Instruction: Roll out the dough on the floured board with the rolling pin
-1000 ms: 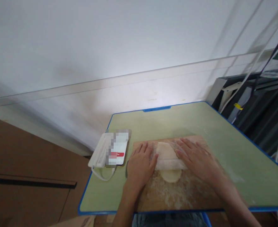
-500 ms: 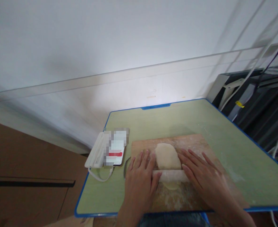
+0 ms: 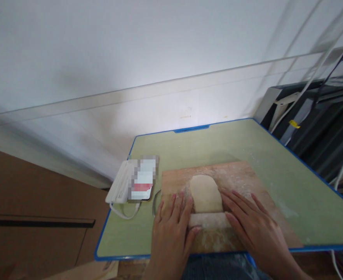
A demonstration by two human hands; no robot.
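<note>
A flat oblong piece of pale dough (image 3: 206,193) lies on a floured wooden board (image 3: 234,168). Across its near end rests a whitish rolling pin (image 3: 210,220), both of its ends hidden under my hands. My left hand (image 3: 174,221) lies over the pin's left end with fingers stretched forward and thumb on the near side. Over the right end is my right hand (image 3: 249,221), its fingers extended and slightly spread beside the dough's right edge. Both palms press down from above, not wrapped round the pin.
The board sits on a green folding table (image 3: 188,147) with a blue rim. Left of it are a phone (image 3: 143,181), a white device (image 3: 120,182) with a cable, and a partly hidden thin curved metal object (image 3: 154,206). A white wall (image 3: 159,105) stands behind the table.
The rolling pin and both hands have moved toward me. The bit of dough that showed on the near side of the pin is no longer visible; the camera view has shifted slightly.
</note>
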